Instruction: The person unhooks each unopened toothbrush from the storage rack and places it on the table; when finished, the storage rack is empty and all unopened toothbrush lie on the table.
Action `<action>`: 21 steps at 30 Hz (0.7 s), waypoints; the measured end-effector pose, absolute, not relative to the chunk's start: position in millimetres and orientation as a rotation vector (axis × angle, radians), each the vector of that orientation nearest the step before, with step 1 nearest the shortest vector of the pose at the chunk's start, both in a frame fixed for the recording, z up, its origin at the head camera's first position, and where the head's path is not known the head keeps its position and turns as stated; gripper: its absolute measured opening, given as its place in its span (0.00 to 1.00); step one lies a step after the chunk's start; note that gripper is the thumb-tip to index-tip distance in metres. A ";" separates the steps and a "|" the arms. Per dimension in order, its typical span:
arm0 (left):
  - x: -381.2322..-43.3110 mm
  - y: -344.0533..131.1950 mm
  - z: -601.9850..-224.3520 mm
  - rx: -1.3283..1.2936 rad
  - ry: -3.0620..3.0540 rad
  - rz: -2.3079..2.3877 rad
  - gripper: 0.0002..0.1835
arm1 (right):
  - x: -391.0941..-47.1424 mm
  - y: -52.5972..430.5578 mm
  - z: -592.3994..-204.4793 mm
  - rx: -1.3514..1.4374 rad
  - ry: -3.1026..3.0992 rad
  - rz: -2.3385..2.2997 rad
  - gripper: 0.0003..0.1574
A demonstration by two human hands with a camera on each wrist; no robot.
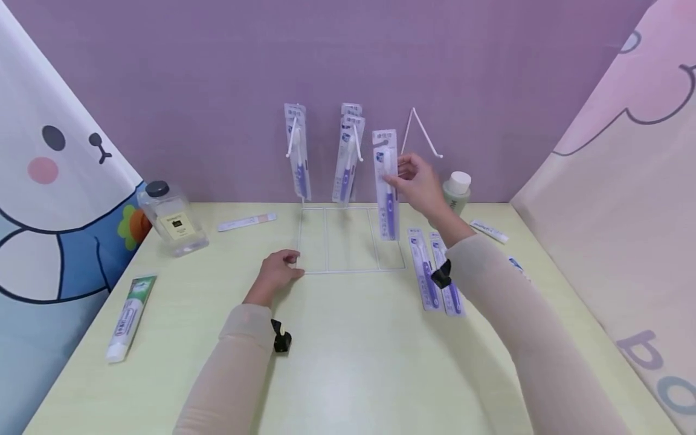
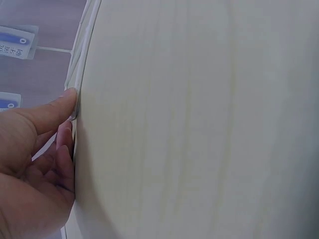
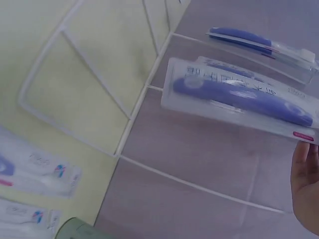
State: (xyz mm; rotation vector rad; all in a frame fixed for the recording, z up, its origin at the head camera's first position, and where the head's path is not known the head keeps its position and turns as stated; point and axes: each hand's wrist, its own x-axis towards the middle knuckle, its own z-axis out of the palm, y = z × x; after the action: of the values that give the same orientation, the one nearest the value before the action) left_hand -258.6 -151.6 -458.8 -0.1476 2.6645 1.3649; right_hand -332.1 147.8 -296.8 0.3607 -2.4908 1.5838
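Observation:
My right hand [image 1: 421,184] pinches a packaged toothbrush [image 1: 387,208] by the side of its clear pack, upright and raised in front of the white wire rack [image 1: 353,272]. In the right wrist view the pack [image 3: 239,97] reaches out from the fingers at the right edge. With thumb and fingers, my left hand [image 1: 277,272] holds the front left corner of the rack's base; the left wrist view has the thumb [image 2: 57,109] on the wire. Other packaged toothbrushes hang on the left hook [image 1: 292,136] and the middle hook [image 1: 357,142]. Nothing hangs on the right hook [image 1: 426,133].
Two toothbrush packs [image 1: 424,272] lie right of the rack, under my right forearm. A green bottle [image 1: 457,190] with white cap stands behind that arm. At left are a clear bottle [image 1: 176,223], a toothpaste tube [image 1: 130,320] and a slim packet [image 1: 247,222]. A small tube [image 1: 489,231] lies at right.

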 end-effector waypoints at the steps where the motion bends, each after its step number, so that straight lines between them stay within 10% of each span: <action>1: -258.9 -151.7 -458.4 -0.146 2.666 1.366 0.25 | -329.1 152.1 -298.9 0.356 -2.499 1.590 0.24; 21: -259.2 -151.1 -456.3 -0.155 2.665 1.328 0.25 | -251.7 201.0 -400.8 0.078 -2.799 1.985 0.23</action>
State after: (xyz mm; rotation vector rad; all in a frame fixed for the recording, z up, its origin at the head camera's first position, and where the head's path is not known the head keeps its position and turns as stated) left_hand -259.2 -151.1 -456.3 -0.1553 2.6652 1.3284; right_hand -251.7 201.0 -400.8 0.0784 -2.7993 1.9846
